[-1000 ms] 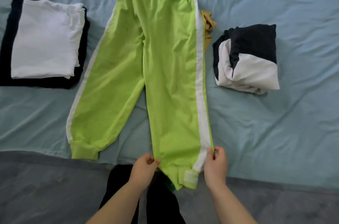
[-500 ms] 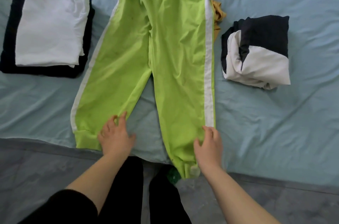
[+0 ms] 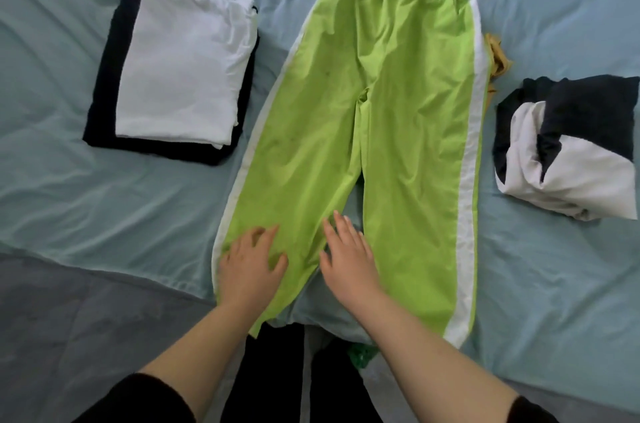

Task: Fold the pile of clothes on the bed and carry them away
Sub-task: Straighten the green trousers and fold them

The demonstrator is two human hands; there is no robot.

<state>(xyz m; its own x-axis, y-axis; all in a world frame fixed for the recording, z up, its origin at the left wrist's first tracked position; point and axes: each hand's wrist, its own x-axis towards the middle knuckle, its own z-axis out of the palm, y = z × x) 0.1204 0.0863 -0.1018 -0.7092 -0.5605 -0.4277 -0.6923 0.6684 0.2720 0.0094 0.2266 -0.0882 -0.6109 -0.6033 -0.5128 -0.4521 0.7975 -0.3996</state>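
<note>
Lime green trousers (image 3: 391,76) with white side stripes lie spread flat on the pale blue bed sheet (image 3: 69,197), waistband far, cuffs near me. My left hand (image 3: 251,265) rests palm down on the lower left leg, fingers loosely spread. My right hand (image 3: 348,251) lies flat with straight fingers at the inner edge of that same leg, beside the gap between the legs. A folded white garment (image 3: 183,69) sits on a folded black one (image 3: 104,76) at the left. A rumpled black-and-white garment (image 3: 568,149) lies at the right.
A mustard-yellow cloth (image 3: 498,55) peeks out from under the trousers' right edge. The bed's near edge meets a grey quilted cover (image 3: 69,336) at the lower left. My dark trouser legs (image 3: 277,374) show below the bed edge.
Both hands left the right leg's cuff. The left hand went to the left leg, then the right hand crossed over to join it. The view shifted, so the clothes appear further right.
</note>
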